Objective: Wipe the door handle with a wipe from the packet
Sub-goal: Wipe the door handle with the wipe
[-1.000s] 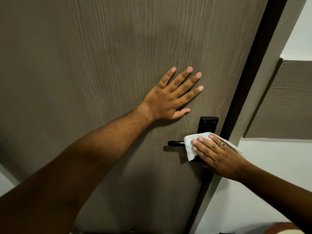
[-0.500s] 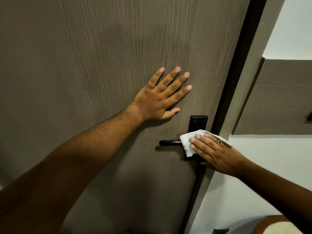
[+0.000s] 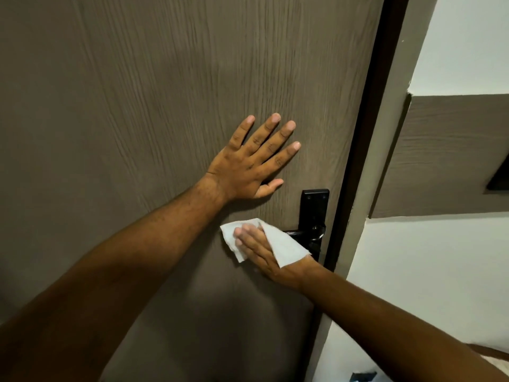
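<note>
A black lever door handle [image 3: 296, 232] on a black backplate [image 3: 314, 213] sits at the right edge of a brown wood-grain door [image 3: 165, 92]. My right hand [image 3: 261, 255] covers the free left end of the lever, wrapped in a white wipe [image 3: 286, 248] that drapes over the hand's back. Only the lever's short right part near the plate shows. My left hand [image 3: 250, 166] lies flat on the door above and left of the handle, fingers spread, holding nothing. The wipe packet is not in view.
The dark door edge and grey frame [image 3: 366, 188] run down just right of the handle. Beyond it are a white wall [image 3: 427, 271] and a brown wall panel [image 3: 446, 155]. A small dark object [image 3: 363, 376] shows at the bottom edge.
My right hand has slid the wipe leftward along the lever, from the backplate end to its free tip. The backplate is now uncovered. My left hand stays flat on the door.
</note>
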